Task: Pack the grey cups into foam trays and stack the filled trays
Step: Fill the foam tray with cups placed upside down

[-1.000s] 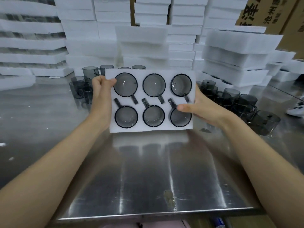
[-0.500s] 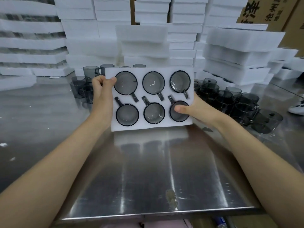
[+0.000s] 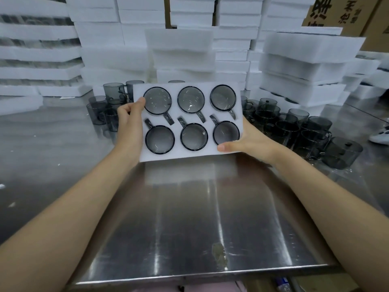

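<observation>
A white foam tray (image 3: 176, 155) filled with several grey cups (image 3: 194, 139) is held above the steel table, tilted toward me. My left hand (image 3: 129, 121) grips its left edge, thumb on the top face beside the upper left cup. My right hand (image 3: 246, 142) grips the lower right corner, thumb lying on the foam below the lower right cup, fingers hidden under the tray. Loose grey cups stand in a cluster at the right (image 3: 303, 127) and a smaller group at the left (image 3: 105, 108).
Stacks of white foam trays (image 3: 181, 51) rise behind the held tray, with more stacks at the right (image 3: 305, 66) and far left (image 3: 35, 60). Cardboard boxes (image 3: 347, 13) stand at the top right. The steel table (image 3: 189, 218) reaches to its front edge near me.
The tray has been raised slightly and moved a little away from me. My right thumb has slid from the lower right cup down to the tray's lower right corner.
</observation>
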